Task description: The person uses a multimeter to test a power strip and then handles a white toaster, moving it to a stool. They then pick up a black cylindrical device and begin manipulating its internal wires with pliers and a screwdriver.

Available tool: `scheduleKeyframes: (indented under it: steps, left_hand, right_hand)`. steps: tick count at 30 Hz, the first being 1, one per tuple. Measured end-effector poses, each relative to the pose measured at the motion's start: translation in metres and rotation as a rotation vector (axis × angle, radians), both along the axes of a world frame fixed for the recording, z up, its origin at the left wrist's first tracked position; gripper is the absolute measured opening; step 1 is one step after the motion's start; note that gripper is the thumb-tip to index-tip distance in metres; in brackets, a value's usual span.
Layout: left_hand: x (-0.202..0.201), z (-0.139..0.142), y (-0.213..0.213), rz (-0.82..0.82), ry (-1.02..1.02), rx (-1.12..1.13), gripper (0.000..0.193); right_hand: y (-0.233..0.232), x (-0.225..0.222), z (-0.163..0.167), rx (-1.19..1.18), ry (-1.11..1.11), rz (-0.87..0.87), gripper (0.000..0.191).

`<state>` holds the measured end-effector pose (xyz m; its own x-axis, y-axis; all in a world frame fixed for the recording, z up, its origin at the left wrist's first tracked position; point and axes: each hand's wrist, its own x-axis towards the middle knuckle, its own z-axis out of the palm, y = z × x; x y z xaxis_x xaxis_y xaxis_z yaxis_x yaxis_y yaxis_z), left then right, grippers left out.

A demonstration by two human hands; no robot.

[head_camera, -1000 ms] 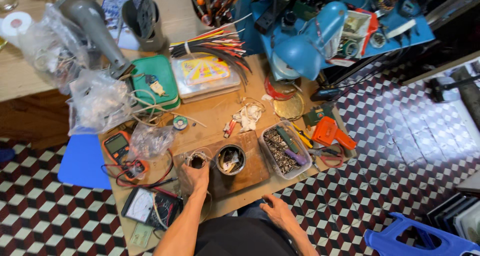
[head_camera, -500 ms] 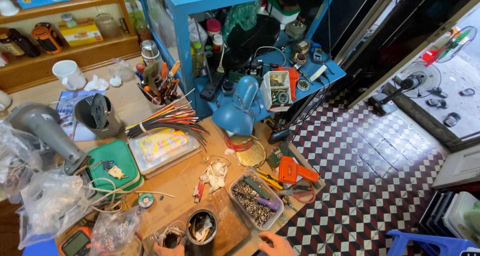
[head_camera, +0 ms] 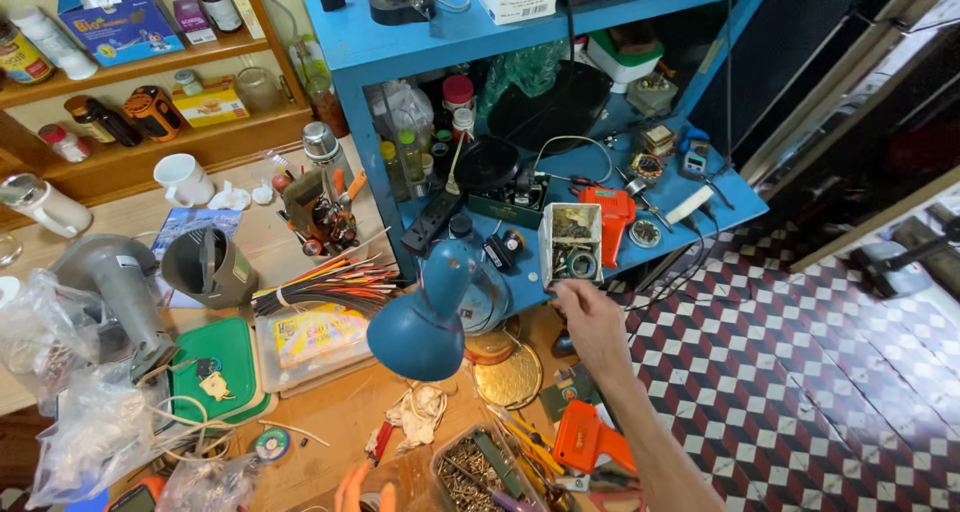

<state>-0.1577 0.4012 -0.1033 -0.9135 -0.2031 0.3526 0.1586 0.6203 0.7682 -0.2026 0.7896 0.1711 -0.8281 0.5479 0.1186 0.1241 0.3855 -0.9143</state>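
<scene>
My right hand [head_camera: 592,324] reaches up and away from me to a small open white box [head_camera: 570,242] of little metal parts on the blue shelf [head_camera: 720,187]. Its fingertips touch the box's lower left corner; a grip is not clear. Only the fingertips of my left hand [head_camera: 362,492] show at the bottom edge, resting on the wooden bench [head_camera: 330,422]. What they hold is cut off. A blue desk lamp [head_camera: 425,317] hangs between the two hands.
An orange glue gun [head_camera: 612,212] lies right of the box, and another orange tool [head_camera: 585,437] lies by my right forearm. A tray of screws [head_camera: 478,467], a bundle of wires [head_camera: 320,282], a green case [head_camera: 220,367] and plastic bags [head_camera: 95,432] crowd the bench. Checkered floor lies to the right.
The view has tilted up toward the shelves. My right hand rose from the bench's near edge to the white box on the blue shelf. The left hand has slid almost out of view.
</scene>
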Motion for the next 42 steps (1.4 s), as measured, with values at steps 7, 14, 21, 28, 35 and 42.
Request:
scheduleKeyframes:
  steps: [7, 14, 21, 28, 35, 42]
  left_hand:
    - [0.019, -0.009, 0.089, -0.023, -0.176, 0.073, 0.060]
    - [0.027, -0.003, 0.057, 0.115, -0.683, 0.174, 0.060]
    - [0.041, -0.007, 0.023, 0.182, -0.834, 0.270, 0.061]
    - [0.057, -0.015, 0.024, 0.154, -0.709, 0.365, 0.062]
    - [0.073, 0.005, 0.026, -0.017, -0.634, 0.387, 0.057]
    - [0.093, 0.080, -0.026, -0.228, -0.672, 0.348, 0.043]
  right_hand:
    - [0.055, -0.181, -0.011, 1.024, 0.221, 0.316, 0.045]
    - [0.073, -0.300, -0.050, 1.246, 0.057, 0.434, 0.035]
    - [0.087, -0.282, -0.025, 1.402, 0.307, 0.415, 0.032]
    - [0.104, -0.181, 0.030, 1.429, 0.356, 0.341, 0.020]
    - [0.104, -0.065, 0.045, 1.337, 0.300, 0.227, 0.016]
    - [0.046, 0.086, 0.024, 1.124, 0.140, 0.120, 0.025]
